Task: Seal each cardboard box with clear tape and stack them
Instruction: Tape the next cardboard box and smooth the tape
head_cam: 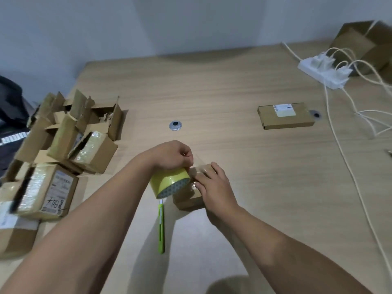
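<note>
Forearms reach in from the near edge of the worktop (212, 92) and meet over a small cardboard box (186, 199), which lies about midway between the left and right edges, closer to the near edge than the far one. My left hand (169, 154) is curled over the yellow tape roll (169, 182), grasping it against the box's left side, with a strip of clear tape (200, 161) drawn from the roll across the lid. My right hand (214, 187) lies flat with its fingers straight, pressing that strip onto the lid; it grasps nothing. Step in hand, as I judge it: laying tape along the seam of this box. The next move calls for smoothing the strip down, then cutting it. The green utility knife (161, 228) lies just beside the box toward the near edge, so one of the hands must let go to take it. Open boxes (70, 132) are heaped at the left edge and one flat box (285, 115) sits well apart toward the right edge, so I judge stacking scarcely begun
</note>
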Motion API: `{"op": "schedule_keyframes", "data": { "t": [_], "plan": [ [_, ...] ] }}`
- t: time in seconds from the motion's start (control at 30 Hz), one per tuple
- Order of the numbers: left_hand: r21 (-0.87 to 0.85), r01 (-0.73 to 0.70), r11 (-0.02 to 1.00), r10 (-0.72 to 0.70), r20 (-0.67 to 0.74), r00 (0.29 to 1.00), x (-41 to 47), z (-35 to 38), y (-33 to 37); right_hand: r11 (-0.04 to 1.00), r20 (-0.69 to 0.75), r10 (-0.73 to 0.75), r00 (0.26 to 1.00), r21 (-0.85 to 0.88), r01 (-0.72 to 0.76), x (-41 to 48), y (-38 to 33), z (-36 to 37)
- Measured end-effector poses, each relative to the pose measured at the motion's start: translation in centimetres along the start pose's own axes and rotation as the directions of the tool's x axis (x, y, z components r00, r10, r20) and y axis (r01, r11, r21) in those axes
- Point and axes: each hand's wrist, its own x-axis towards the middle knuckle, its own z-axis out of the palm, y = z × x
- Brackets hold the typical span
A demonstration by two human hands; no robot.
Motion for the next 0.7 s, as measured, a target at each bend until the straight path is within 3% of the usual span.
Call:
{"op": "schedule_keyframes", "data": {
  "t": [0.1,0.23,0.33,0.5,0.7],
  "plan": [
    [0.089,0.058,0.994,-0.067,0.097,0.993,2.0,1.8,1.0,0.965,-0.024,0.068,0.997,0.257,-0.059,0.0,1.6,0.1],
    [0.051,0.117,0.992,-0.122,0.127,0.984,3.7,3.5,0.5,0.901,-0.126,0.282,0.951,0.375,-0.217,-0.9,3.4,0.1],
    [0.094,0.100,0.990,-0.114,0.155,0.981,4.6,3.8,0.7,0.810,-0.103,0.419,0.902,0.491,-0.320,-1.1,4.0,-0.2],
    [0.184,0.094,0.978,-0.135,0.224,0.965,6.6,3.7,2.4,0.765,-0.090,0.421,0.903,0.570,-0.300,-1.5,4.7,0.1],
    [0.441,0.087,0.893,-0.219,0.258,0.941,8.7,4.8,4.7,0.712,-0.039,0.439,0.898,0.625,-0.321,-2.1,4.8,-0.7]
  ]
}}
